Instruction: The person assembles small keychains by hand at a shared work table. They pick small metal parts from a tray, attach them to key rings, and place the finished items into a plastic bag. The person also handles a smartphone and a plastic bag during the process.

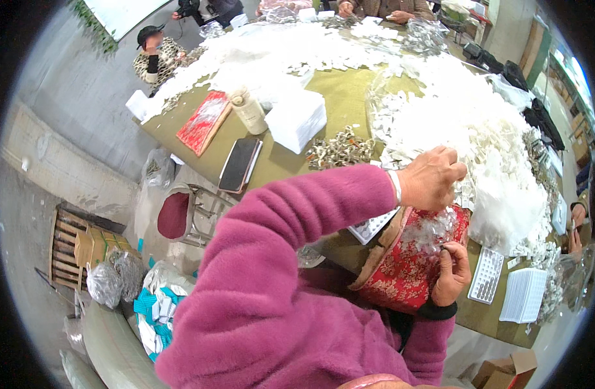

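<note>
My left hand (433, 178) reaches over the edge of a big heap of small white pieces (459, 123), its fingers curled down and pressed together. What they hold, if anything, is hidden. Below it a red floral cloth (401, 269) with a tan edge lies against the table's near side. Small clear plastic pieces (433, 230) are gathered on the cloth. At the cloth's right side my right hand (451, 275) is closed, thumb against fingers, close to the clear pieces. Whatever sits in that pinch is too small to make out.
Around me on the table are a white tray with holes (486, 275), stacked white trays (524, 295), a pile of small metal parts (341, 148), a white block stack (297, 120), a cream bottle (248, 110) and a phone (240, 164). A stool (174, 215) stands left. Other people sit around the table.
</note>
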Demonstrator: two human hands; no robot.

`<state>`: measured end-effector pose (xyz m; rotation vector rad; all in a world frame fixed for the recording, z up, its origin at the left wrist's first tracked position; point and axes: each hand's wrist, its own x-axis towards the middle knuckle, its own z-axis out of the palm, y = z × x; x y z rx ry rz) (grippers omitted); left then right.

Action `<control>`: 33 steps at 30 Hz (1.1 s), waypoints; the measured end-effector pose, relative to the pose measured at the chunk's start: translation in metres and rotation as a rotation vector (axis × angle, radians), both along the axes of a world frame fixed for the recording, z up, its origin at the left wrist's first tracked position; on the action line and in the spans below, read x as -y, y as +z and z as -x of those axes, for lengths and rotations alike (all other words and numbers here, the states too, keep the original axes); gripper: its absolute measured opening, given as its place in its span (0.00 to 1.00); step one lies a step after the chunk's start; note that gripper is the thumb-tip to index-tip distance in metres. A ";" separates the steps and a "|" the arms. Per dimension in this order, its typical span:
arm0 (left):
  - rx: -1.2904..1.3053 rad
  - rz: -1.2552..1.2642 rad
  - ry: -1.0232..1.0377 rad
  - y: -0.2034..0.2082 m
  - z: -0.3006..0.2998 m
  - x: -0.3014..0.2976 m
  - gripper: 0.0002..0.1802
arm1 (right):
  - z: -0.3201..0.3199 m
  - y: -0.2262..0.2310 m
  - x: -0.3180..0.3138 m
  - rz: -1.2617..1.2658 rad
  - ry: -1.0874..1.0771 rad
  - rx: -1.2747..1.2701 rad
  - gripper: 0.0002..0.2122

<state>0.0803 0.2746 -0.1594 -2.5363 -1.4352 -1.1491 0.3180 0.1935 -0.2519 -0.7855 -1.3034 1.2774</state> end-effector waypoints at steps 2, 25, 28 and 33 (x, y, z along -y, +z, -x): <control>0.267 0.137 -0.069 0.004 0.001 0.036 0.08 | 0.004 0.006 0.006 -0.096 -0.058 0.025 0.06; 0.964 0.361 -0.031 -0.051 -0.003 0.205 0.16 | 0.052 0.043 0.078 -0.529 -0.010 0.386 0.09; 0.824 0.204 -0.081 -0.052 0.005 0.207 0.14 | 0.054 0.043 0.081 -0.537 -0.017 0.372 0.10; 1.055 0.441 -0.155 -0.054 0.009 0.213 0.15 | 0.055 0.050 0.081 -0.678 0.021 0.460 0.12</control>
